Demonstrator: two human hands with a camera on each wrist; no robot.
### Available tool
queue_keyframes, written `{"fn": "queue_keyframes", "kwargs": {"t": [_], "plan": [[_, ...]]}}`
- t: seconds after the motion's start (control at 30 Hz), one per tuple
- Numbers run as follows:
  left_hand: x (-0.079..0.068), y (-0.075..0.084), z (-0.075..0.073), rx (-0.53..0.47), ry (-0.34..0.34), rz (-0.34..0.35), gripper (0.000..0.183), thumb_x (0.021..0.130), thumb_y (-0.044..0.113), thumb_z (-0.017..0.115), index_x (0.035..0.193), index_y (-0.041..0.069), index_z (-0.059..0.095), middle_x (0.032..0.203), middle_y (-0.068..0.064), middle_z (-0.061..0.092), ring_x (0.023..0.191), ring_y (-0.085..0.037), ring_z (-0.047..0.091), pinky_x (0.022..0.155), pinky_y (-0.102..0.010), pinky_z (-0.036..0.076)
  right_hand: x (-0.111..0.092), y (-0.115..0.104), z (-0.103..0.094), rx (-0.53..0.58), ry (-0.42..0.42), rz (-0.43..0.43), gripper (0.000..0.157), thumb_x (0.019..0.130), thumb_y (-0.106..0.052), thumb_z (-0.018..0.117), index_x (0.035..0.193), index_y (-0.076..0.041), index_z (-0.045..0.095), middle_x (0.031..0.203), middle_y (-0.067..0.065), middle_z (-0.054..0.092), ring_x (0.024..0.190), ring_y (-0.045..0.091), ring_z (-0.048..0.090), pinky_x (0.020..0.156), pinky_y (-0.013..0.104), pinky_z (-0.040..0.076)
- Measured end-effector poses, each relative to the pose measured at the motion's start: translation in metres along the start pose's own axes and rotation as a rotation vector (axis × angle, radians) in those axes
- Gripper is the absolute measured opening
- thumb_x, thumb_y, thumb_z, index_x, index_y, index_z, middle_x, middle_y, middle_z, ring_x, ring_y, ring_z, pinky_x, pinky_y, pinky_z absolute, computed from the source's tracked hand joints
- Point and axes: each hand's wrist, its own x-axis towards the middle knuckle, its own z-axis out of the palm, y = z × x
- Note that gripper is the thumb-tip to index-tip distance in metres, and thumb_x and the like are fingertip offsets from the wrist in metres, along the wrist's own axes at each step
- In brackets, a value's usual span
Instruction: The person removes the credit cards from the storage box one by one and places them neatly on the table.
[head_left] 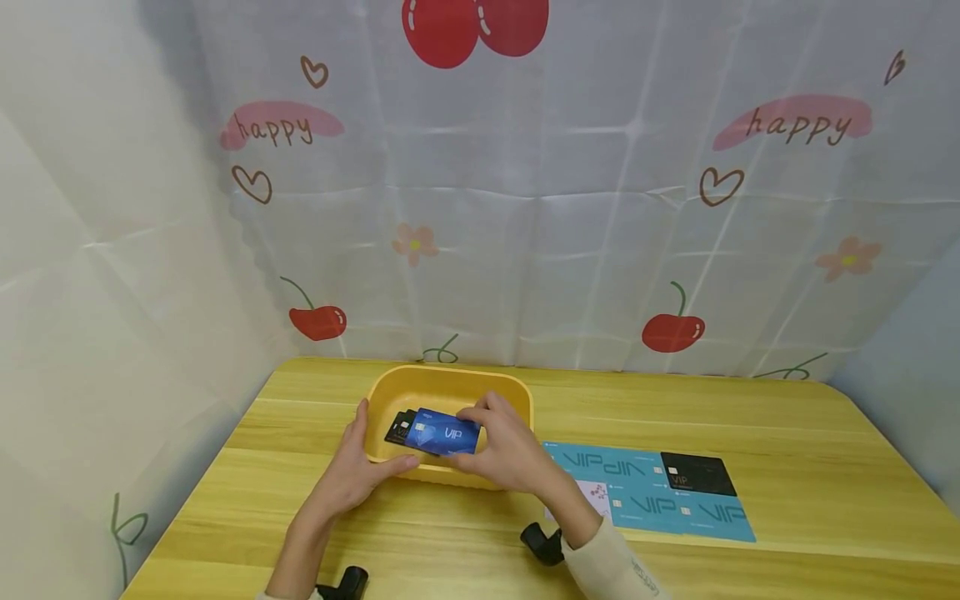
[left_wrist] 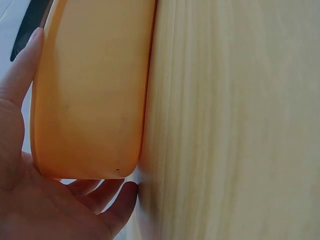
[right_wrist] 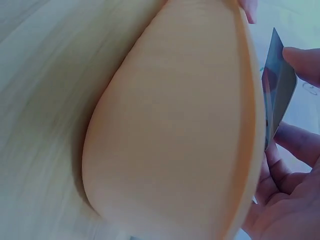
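Note:
A yellow plastic basin (head_left: 450,379) stands on the wooden table. My left hand (head_left: 354,467) grips its left end, thumb along the front rim and fingers around the outer wall. In the left wrist view that hand (left_wrist: 55,200) wraps the end of the basin. Over the basin, my right hand (head_left: 510,450) pinches a blue VIP card (head_left: 442,433) by its right end. Black cards (head_left: 397,427) show from behind the blue card's left edge. In the right wrist view, the card (right_wrist: 281,85) stands between thumb and fingers, just beyond the rim.
Right of the basin, several teal VIP cards (head_left: 648,504) lie edge to edge, with a black VIP card (head_left: 701,473) at their upper right. A white card with a floral print (head_left: 597,493) is partly covered by my right forearm. A printed curtain (head_left: 525,250) hangs behind the table.

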Motion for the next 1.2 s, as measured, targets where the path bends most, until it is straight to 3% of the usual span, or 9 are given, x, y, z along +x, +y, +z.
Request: {"fn": "queue_keyframes", "kwargs": {"t": [0.33, 0.53, 1.2], "plan": [[0.000, 0.001, 0.000, 0.013, 0.001, -0.001, 0.128, 0.077, 0.046, 0.083, 0.157, 0.003, -0.007, 0.160, -0.027, 0.004, 0.144, -0.042, 0.014, 0.115, -0.058, 0.013, -0.020, 0.002, -0.009, 0.006, -0.004, -0.025, 0.047, 0.078, -0.025, 0.081, 0.120, -0.006, 0.069, 0.098, -0.004, 0.045, 0.094, 0.019, 0.044, 0.072, 0.032, 0.040], [0.000, 0.001, 0.000, 0.025, 0.007, 0.002, 0.127, 0.078, 0.045, 0.083, 0.157, 0.002, -0.007, 0.160, -0.027, 0.005, 0.143, -0.042, 0.015, 0.114, -0.059, 0.013, -0.033, 0.000, -0.015, 0.053, -0.016, -0.007, 0.046, 0.079, -0.026, 0.081, 0.119, -0.007, 0.069, 0.099, -0.005, 0.044, 0.096, 0.020, 0.046, 0.073, 0.031, 0.043], [0.000, -0.001, -0.001, 0.011, 0.006, 0.002, 0.126, 0.079, 0.041, 0.083, 0.157, 0.003, -0.008, 0.159, -0.028, 0.004, 0.144, -0.041, 0.013, 0.115, -0.058, 0.013, -0.073, 0.005, -0.034, 0.031, -0.022, 0.032, 0.044, 0.078, -0.031, 0.083, 0.116, -0.012, 0.070, 0.102, -0.007, 0.047, 0.098, 0.017, 0.045, 0.074, 0.031, 0.042]]}}
